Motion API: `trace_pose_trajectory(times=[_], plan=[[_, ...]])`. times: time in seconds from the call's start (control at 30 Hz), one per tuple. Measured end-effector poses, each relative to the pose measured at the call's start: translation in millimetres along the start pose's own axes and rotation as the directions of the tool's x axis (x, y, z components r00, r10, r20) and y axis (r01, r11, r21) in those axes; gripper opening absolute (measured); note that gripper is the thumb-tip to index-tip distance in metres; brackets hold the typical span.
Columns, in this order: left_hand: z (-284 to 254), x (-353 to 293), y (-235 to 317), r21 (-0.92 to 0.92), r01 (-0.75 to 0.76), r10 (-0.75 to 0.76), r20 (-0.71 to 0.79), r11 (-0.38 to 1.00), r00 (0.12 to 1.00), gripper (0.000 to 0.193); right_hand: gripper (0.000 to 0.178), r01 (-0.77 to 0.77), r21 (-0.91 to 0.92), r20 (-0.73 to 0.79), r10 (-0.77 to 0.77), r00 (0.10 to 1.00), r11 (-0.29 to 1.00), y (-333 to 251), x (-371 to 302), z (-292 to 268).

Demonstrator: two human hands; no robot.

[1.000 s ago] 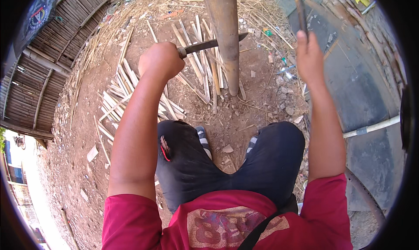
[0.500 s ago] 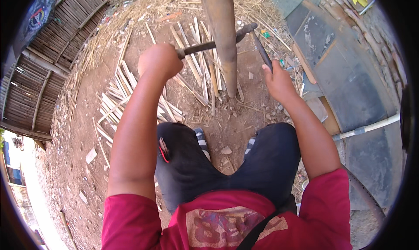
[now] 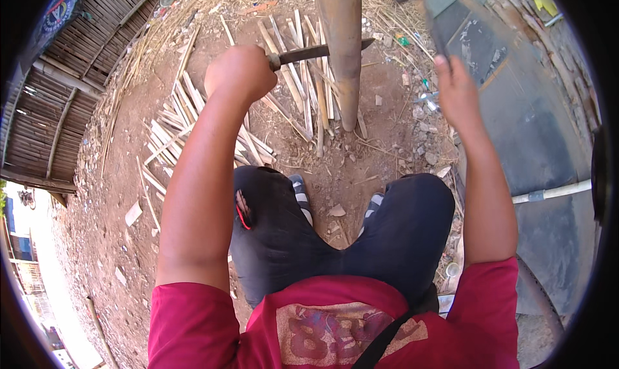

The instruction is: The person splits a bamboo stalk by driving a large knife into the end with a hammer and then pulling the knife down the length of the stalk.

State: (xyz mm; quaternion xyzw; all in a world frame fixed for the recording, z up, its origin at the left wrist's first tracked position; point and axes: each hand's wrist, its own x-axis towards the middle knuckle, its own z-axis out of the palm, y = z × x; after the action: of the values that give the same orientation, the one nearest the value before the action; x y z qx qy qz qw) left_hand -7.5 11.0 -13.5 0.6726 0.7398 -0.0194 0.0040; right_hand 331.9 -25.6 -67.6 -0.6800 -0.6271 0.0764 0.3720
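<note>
My left hand (image 3: 240, 71) is closed round the handle of a large knife (image 3: 302, 54), whose blade lies level across an upright wooden pole (image 3: 345, 66). The blade's tip shows past the pole's right side, while its middle is hidden; whether it is sunk into the wood or behind it I cannot tell. Out to the right, my right hand (image 3: 459, 95) grips a hammer (image 3: 436, 34) by its dark handle. The hammer's head is raised, apart from the knife, and blurred by motion. The pole's tapered lower end stands on the dirt between and beyond my feet.
Split wooden strips (image 3: 187, 121) lie scattered on the dirt left of and behind the pole. Dark flat sheets (image 3: 535, 130) and a white pipe (image 3: 561, 192) line the right side. A slatted bamboo wall (image 3: 71, 88) curves along the left, and dry straw lies at the back.
The hammer has moved from the knife's tip, up and to the right, with my right hand. Less of the blade's tip shows past the pole. My left hand keeps its grip.
</note>
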Motion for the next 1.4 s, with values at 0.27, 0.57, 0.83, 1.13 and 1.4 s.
trace_pose_trajectory(times=[0.27,0.57,0.83,1.13,1.4], plan=[[0,5,-1,-0.046,-0.027,0.027,0.003,0.999,1.000,0.030,0.047,0.057,-0.057,0.042,-0.055,0.998,0.997,28,-22,54],[-2,5,9,-0.007,-0.020,0.020,0.018,1.000,1.000,0.029,0.047,0.283,-0.140,-0.112,-0.299,0.948,0.949,47,-7,60],[-10,1,-1,0.007,-0.019,0.018,0.063,1.000,0.998,0.028,0.041,-0.032,0.041,0.035,0.030,0.999,0.999,-21,4,-8],[2,11,-11,0.002,-0.016,0.016,0.016,1.000,1.000,0.027,0.045,0.026,0.044,-0.027,-0.025,0.999,0.999,10,0,-11],[-2,1,-3,-0.015,-0.034,0.034,-0.008,0.999,0.999,0.028,0.043,0.011,0.025,0.146,-0.014,0.989,1.000,7,-32,34]])
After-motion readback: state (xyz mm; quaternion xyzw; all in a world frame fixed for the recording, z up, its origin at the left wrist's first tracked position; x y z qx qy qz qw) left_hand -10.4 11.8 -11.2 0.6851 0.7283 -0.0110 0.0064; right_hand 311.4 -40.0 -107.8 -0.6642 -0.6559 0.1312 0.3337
